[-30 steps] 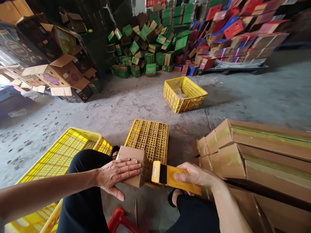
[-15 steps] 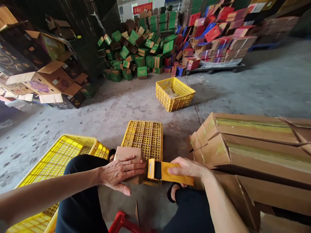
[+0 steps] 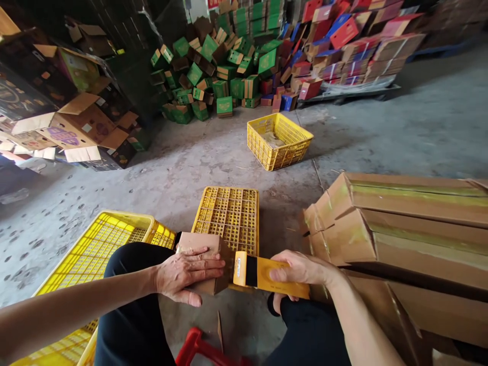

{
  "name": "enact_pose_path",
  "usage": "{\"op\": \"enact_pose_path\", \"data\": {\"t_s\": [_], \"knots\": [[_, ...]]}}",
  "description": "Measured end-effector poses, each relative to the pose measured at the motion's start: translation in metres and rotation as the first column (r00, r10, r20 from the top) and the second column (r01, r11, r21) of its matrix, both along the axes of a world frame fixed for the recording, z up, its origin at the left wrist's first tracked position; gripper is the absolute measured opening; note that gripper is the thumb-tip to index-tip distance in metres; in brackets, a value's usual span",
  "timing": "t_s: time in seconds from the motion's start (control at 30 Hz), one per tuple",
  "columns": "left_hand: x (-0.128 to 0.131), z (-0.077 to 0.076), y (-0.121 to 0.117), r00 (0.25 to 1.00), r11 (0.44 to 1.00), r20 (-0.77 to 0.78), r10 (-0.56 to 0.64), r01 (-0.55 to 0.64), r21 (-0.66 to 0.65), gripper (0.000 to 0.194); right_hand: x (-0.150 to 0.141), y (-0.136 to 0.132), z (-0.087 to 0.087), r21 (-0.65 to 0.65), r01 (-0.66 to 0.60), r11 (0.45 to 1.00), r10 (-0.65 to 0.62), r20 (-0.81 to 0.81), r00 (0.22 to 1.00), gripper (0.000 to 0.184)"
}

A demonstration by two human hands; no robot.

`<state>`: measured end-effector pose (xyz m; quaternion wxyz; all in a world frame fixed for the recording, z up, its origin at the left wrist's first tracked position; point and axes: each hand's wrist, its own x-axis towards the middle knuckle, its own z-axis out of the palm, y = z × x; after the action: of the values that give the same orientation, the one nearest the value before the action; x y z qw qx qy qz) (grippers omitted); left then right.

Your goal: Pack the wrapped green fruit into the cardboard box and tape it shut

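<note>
A: What is filling the far end of the warehouse?

B: Heaps of green, red and blue cartons [image 3: 267, 56] are piling up against the back wall, with torn brown boxes [image 3: 76, 122] slumping at left. The concrete floor [image 3: 381, 137] is lying grey, pitted and stained.

A: And nearer the worker?

B: A stack of flattened corrugated cardboard [image 3: 412, 223] is leaning at right, its cut edges showing. A yellow lattice crate [image 3: 114, 239] is sitting at the worker's left knee, an upturned yellow crate [image 3: 229, 218] is lying just ahead, and a third yellow basket [image 3: 280, 141] is standing well apart, farther out on the floor.

A: What are the hands doing?

B: The left hand [image 3: 186, 274] is pressing flat, fingers spread, on top of a small brown cardboard box [image 3: 208, 249] resting at the near edge of the upturned crate, between the knees. The right hand [image 3: 301, 269] is closing its grip around a yellow tape dispenser [image 3: 259, 274], smooth plastic with a black band, whose front end is touching the box's right side.

A: Anything below?

B: A red plastic piece [image 3: 198, 345] is showing between the legs.
</note>
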<state>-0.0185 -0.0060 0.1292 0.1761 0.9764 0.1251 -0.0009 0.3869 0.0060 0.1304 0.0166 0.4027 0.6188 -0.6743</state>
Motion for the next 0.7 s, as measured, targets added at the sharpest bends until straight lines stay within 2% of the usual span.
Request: {"op": "enact_pose_path", "data": {"t_s": [0.27,0.37,0.43,0.53,0.6,0.7], "knots": [[-0.003,0.000,-0.001,1.000,0.999,0.014,0.024,-0.024,-0.037,0.078,0.001,-0.003,-0.010,-0.063,0.059,0.996,-0.059,-0.005,0.998,0.068],[-0.002,0.002,-0.002,0.999,0.998,-0.009,0.044,-0.044,-0.042,0.086,-0.002,-0.004,-0.010,-0.044,0.077,0.996,-0.077,0.001,0.997,0.068],[0.000,0.003,-0.004,0.991,0.991,-0.009,0.131,-0.131,-0.008,0.104,-0.005,-0.004,-0.008,-0.033,0.086,0.996,-0.086,0.007,0.996,0.069],[0.007,0.001,-0.007,0.947,0.945,0.015,0.322,-0.322,0.051,0.127,-0.009,-0.005,-0.006,-0.028,0.090,0.996,-0.090,0.012,0.996,0.069],[0.013,-0.003,-0.008,0.906,0.903,0.029,0.423,-0.424,0.070,0.121,-0.009,-0.006,-0.007,-0.024,0.095,0.995,-0.095,0.007,0.995,0.069],[0.020,-0.012,-0.008,0.847,0.842,0.072,0.527,-0.532,0.087,0.095,-0.009,-0.009,-0.009,-0.023,0.100,0.995,-0.100,0.003,0.995,0.070]]}}
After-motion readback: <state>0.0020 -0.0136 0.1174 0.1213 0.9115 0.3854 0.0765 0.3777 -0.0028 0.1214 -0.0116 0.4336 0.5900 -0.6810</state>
